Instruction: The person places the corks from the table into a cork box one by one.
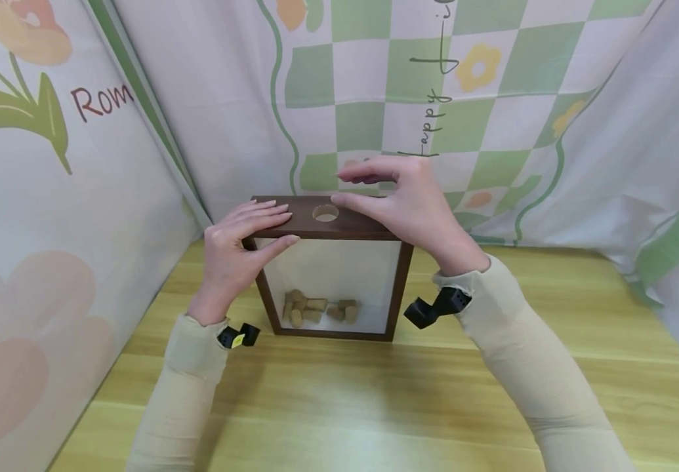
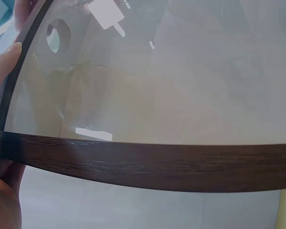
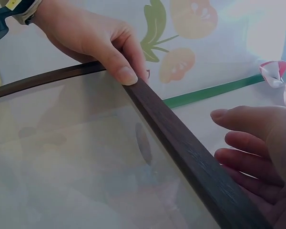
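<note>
A dark wooden shadow box (image 1: 339, 227) with a clear front stands upright on the table. Its top edge has a round hole (image 1: 325, 214), and several corks (image 1: 298, 307) lie at the bottom inside. My left hand (image 1: 235, 242) holds the box's top left corner, fingers across the top and thumb at the front edge. Over the right end of the top, beside the hole, my right hand (image 1: 412, 203) hovers with fingers and thumb apart and nothing between them. The right wrist view shows this right hand (image 3: 264, 150) next to the wooden edge, also with nothing in it.
The light wood-grain table (image 1: 327, 400) extends in front of the box and to both sides. Behind it hangs a green-and-white checked curtain (image 1: 363, 72), and a flower-printed cloth (image 1: 109, 170) stands at the left. Each wrist carries a small black camera (image 1: 436, 308).
</note>
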{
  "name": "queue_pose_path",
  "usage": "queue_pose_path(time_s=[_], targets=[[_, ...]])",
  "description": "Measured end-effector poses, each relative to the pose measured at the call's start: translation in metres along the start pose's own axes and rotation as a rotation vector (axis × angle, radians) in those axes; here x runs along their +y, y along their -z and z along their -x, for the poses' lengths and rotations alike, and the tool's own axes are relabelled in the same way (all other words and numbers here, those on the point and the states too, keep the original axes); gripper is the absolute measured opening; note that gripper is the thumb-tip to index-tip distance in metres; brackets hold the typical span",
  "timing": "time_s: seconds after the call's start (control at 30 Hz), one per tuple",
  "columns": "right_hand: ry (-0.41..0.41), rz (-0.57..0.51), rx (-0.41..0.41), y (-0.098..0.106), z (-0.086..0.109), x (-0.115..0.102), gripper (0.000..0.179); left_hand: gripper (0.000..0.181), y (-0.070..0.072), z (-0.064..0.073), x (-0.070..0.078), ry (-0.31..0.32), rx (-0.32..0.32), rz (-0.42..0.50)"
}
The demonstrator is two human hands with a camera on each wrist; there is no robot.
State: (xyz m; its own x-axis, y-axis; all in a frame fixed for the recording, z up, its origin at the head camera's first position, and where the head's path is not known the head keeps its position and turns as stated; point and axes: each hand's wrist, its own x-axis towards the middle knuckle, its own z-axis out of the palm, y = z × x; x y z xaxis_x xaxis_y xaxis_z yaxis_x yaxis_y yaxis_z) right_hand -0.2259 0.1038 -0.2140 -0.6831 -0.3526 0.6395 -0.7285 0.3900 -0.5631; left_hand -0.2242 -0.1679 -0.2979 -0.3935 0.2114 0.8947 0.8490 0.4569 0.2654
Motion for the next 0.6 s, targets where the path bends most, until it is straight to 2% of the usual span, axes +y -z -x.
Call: queue_pose_path(time_s=[0.17,0.37,0.6], targets=[[-0.065,-0.005,0.035,0.014,0.009,0.002,0.027,0.038,0.000,0.000,0.000,-0.003,-0.007,-0.006],[-0.149,0.044,0.111,0.034,0.023,0.006,0.028,0.037,0.001,0.000,0.001,-0.004,-0.006,-0.007],[-0.236,0.043,0.181,0.059,0.040,0.024,0.031,0.038,0.000,-0.001,0.002,-0.007,-0.002,0.001]])
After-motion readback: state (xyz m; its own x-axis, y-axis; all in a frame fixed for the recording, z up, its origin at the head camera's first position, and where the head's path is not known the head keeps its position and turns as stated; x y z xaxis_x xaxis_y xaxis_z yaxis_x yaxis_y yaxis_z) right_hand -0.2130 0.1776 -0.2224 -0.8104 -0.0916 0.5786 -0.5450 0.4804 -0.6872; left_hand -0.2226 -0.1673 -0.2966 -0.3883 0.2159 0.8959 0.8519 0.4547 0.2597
